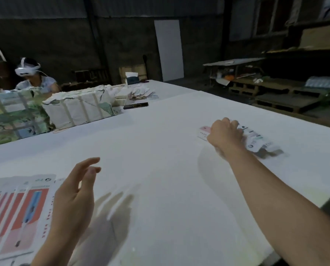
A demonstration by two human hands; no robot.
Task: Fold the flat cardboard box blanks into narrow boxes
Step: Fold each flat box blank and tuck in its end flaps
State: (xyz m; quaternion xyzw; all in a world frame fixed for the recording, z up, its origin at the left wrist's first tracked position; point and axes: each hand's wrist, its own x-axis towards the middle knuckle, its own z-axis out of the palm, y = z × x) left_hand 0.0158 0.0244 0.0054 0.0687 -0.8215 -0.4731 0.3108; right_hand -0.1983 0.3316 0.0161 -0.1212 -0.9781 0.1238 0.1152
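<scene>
A: What lies at the far left?

B: At eight o'clock a stack of flat box blanks [18,214] rests on the white table [160,150], printed with red and pink panels. Just to its right the left hand [74,200] hovers above the table, fingers straight and slightly spread, holding nothing. It is beside the stack; I cannot tell whether it touches the edge.

A: And further back on that side?

B: At ten o'clock sit strapped paper bundles [79,108], and behind them a seated person [35,81] wearing a white headset. A dark phone [135,105] lies flat just right of the bundles, near eleven o'clock, with a loose heap of papers [141,93] beyond it.

A: What about the right side?

B: At two o'clock the right hand [225,133] reaches out, arm extended, fingers curled over a folded box [256,139] that lies on the table. The box is blurred, pale with dark marks, sticking out on both sides of the hand. At one o'clock, beyond the table, wooden pallets [275,96] lie on the floor.
</scene>
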